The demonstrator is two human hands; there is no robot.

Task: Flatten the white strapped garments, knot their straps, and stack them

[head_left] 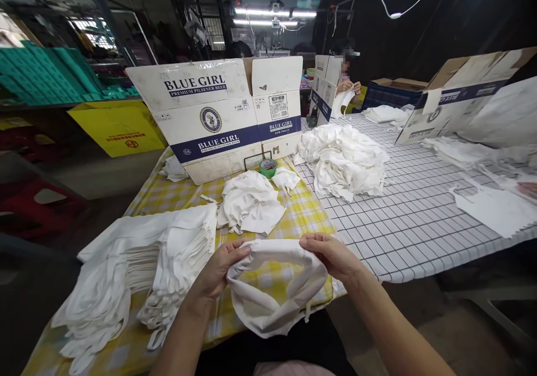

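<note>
Stretched between my two hands is a white cloth loop (274, 246), a sewn piece with a wide round opening. My left hand (222, 267) pinches its upper left edge, thumb on top. On the upper right edge, my right hand (329, 253) grips it the same way. The lower part of the loop hangs down over the table's front edge, and a small tab shows at its lower right. Left of my left hand lies a layered stack of white cloth pieces (168, 228) with looped straps drooping forward. Just beyond my hands sits a crumpled white cloth pile (251, 202).
A cardboard screen (218, 113) stands behind a green tape roll (268, 168). To the right, a grid-patterned table (356, 225) bears a large white cloth heap (344, 160). Across it, a person's hands (351, 87) hold white cloth. Another hand (527, 189) shows at the right edge.
</note>
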